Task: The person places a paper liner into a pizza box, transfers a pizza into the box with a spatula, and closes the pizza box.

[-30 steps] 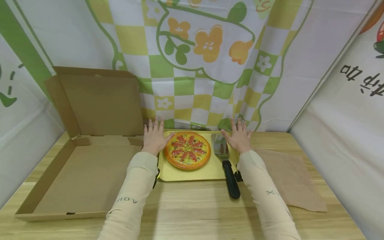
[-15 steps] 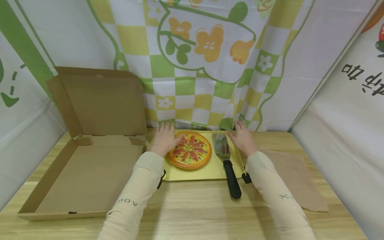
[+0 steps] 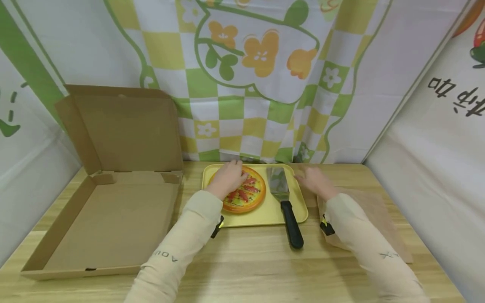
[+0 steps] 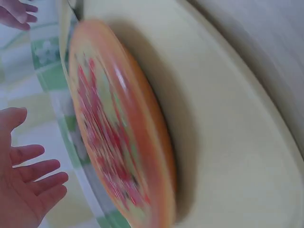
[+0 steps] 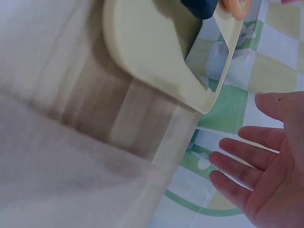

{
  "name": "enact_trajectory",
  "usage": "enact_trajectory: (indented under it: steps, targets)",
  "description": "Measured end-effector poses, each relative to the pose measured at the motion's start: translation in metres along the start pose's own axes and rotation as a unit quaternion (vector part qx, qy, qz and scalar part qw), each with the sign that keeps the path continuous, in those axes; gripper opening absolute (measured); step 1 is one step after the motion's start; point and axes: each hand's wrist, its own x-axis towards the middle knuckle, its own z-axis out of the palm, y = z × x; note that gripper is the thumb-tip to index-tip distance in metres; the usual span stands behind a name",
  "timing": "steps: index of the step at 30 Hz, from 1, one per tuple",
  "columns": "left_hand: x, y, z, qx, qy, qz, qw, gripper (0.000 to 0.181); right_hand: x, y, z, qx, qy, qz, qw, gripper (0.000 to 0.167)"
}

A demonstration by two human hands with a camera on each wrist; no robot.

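A toy-like round pizza (image 3: 246,198) with red strips on top lies on a pale yellow tray (image 3: 254,219). My left hand (image 3: 229,179) is over the pizza's left part in the head view; the left wrist view shows that hand (image 4: 28,175) with spread fingers, apart from the pizza (image 4: 118,128). A pizza server (image 3: 291,225) with a black handle and metal blade lies at the tray's right, its handle reaching over the front edge. Just right of the tray, my right hand (image 3: 315,181) hovers, fingers loosely extended and holding nothing in the right wrist view.
An open cardboard pizza box (image 3: 110,223) stands at the left, its lid upright. Flat brown paper (image 3: 371,219) lies on the wooden table (image 3: 250,269) at the right. A checked curtain (image 3: 242,105) hangs behind the tray.
My left hand has moved right, from the tray's left edge to over the pizza. My right hand has drawn right, away from the server's blade. Pizza, tray and server stay put.
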Motion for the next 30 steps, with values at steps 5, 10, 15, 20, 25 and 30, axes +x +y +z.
enact_trajectory:
  steps: [5, 10, 15, 20, 25, 30]
  targets:
    - [0.004, 0.025, 0.002, -0.032, -0.025, 0.013, 0.9991, 0.053, -0.01, 0.007, -0.003, 0.01, -0.026, 0.001, 0.9996, 0.048]
    - [0.005, 0.052, 0.004, -0.014, -0.034, 0.064, 0.9973, 0.044, -0.022, 0.016, -0.009, 0.008, -0.046, 0.0, 0.9989, 0.044]
    - [0.008, 0.076, 0.004, 0.015, -0.056, 0.115, 0.9917, 0.031, -0.035, 0.024, -0.019, -0.003, -0.063, 0.006, 0.998, 0.042]
    - [0.009, 0.092, 0.002, 0.025, -0.07, 0.131, 0.9887, 0.021, -0.043, 0.029, -0.026, -0.02, -0.081, 0.005, 0.9965, 0.044]
    - [0.009, 0.107, 0.008, 0.015, -0.083, 0.136, 0.9872, 0.023, -0.053, 0.034, -0.027, -0.039, -0.08, -0.017, 0.9958, 0.04]
    - [0.004, 0.125, 0.012, 0.027, -0.077, 0.157, 0.9843, 0.022, -0.069, 0.038, -0.026, -0.033, -0.105, 0.009, 0.9939, 0.043]
